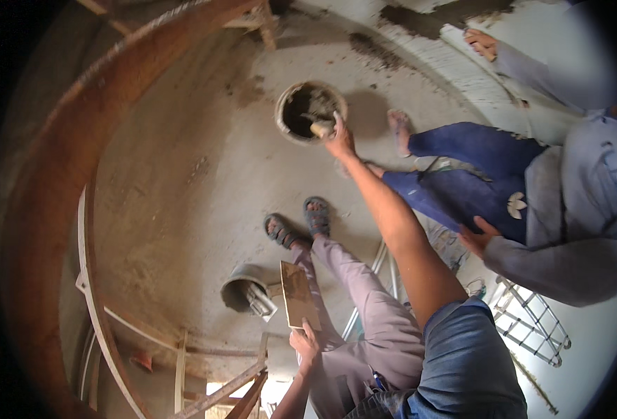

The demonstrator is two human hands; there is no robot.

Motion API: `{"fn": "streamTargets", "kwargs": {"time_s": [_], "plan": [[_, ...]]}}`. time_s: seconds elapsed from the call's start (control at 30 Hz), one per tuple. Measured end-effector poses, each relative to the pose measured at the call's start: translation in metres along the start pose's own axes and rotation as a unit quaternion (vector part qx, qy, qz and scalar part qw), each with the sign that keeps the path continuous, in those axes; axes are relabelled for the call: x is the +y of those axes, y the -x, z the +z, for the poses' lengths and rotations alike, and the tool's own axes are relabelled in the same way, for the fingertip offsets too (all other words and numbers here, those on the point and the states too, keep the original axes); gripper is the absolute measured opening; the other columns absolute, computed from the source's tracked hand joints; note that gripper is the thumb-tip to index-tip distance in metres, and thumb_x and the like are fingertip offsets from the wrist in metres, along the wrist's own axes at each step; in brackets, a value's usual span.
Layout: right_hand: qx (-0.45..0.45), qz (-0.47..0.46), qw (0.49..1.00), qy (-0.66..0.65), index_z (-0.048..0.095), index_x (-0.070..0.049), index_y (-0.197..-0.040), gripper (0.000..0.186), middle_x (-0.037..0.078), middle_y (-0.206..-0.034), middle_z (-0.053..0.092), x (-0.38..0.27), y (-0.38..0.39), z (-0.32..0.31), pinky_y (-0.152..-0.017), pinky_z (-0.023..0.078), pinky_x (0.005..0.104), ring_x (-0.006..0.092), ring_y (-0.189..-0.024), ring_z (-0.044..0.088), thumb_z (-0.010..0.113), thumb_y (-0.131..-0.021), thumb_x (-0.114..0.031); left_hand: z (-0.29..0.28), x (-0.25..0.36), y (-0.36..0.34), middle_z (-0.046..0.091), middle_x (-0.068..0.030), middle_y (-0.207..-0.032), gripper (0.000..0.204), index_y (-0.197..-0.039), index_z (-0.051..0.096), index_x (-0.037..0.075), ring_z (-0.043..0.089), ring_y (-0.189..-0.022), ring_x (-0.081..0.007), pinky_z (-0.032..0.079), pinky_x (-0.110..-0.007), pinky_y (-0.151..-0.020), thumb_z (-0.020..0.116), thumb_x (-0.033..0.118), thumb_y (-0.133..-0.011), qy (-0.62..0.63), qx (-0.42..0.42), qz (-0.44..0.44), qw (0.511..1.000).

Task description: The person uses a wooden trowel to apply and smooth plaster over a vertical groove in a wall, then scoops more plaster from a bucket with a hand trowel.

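Observation:
My right hand (341, 142) reaches out to a round bucket (280, 115) of wet grey mortar (321, 103) on the floor. Its fingers are closed round the pale handle of a trowel (320, 129), whose blade I cannot make out against the dark bucket. In front of my thighs, my left hand (306, 342) grips the lower end of a flat rectangular board (298, 300). A wet, dark smear covers the board's upper part, while its lower part is pale and bare.
A grey bucket (233, 286) with metal tools stands left of my legs. At right a co-worker in blue trousers (462, 195) has one hand (481, 43) at the wall. A curved rusty beam (50, 160) arcs along the left. A folding ladder (532, 314) lies at lower right.

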State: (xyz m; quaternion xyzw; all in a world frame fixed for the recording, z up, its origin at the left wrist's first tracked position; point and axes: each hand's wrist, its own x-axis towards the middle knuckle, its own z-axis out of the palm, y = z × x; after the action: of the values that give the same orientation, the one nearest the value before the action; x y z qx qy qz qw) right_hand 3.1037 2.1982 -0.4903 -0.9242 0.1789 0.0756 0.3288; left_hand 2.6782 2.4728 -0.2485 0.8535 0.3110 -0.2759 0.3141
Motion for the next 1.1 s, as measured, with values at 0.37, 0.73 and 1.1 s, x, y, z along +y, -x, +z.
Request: {"fn": "streamTargets", "kwargs": {"time_s": [0.37,0.73,1.1], "plan": [[0.074,0.055,0.995,0.046,0.027,-0.011,-0.146,0.07,0.018,-0.111,0.06,0.022,0.064,-0.168,-0.085,0.05,0.0438,0.0328,-0.098,0.063,0.063,-0.086,-0.021,0.008,0.027,0.016,0.063,-0.0297,-0.081,0.053,-0.085,0.06,-0.005,0.061,-0.079,-0.0488,0.046,-0.055,-0.073,0.047,0.045,-0.095,-0.086,-0.073,0.034,0.993],[-0.227,0.067,0.97,0.055,0.041,-0.007,-0.139,0.062,0.019,-0.097,0.066,0.018,0.228,-0.132,-0.082,0.051,0.0449,0.0344,-0.092,0.065,0.062,-0.088,-0.036,0.011,0.01,0.016,0.065,-0.0279,-0.085,0.047,-0.094,0.062,-0.002,0.061,-0.082,-0.0481,0.047,-0.053,-0.074,0.045,0.042,-0.096,-0.033,-0.082,0.035,0.996],[-0.329,0.015,0.941,-0.078,0.034,-0.002,-0.143,0.07,0.019,-0.095,0.066,-0.044,0.349,-0.232,-0.079,0.05,0.0435,0.0317,-0.086,0.065,0.056,-0.089,-0.042,-0.053,-0.017,-0.004,0.064,-0.0193,-0.089,0.045,-0.103,0.059,-0.009,0.062,-0.083,-0.0285,0.048,-0.039,-0.07,0.043,0.033,-0.099,0.332,-0.052,0.14,0.931]]}}
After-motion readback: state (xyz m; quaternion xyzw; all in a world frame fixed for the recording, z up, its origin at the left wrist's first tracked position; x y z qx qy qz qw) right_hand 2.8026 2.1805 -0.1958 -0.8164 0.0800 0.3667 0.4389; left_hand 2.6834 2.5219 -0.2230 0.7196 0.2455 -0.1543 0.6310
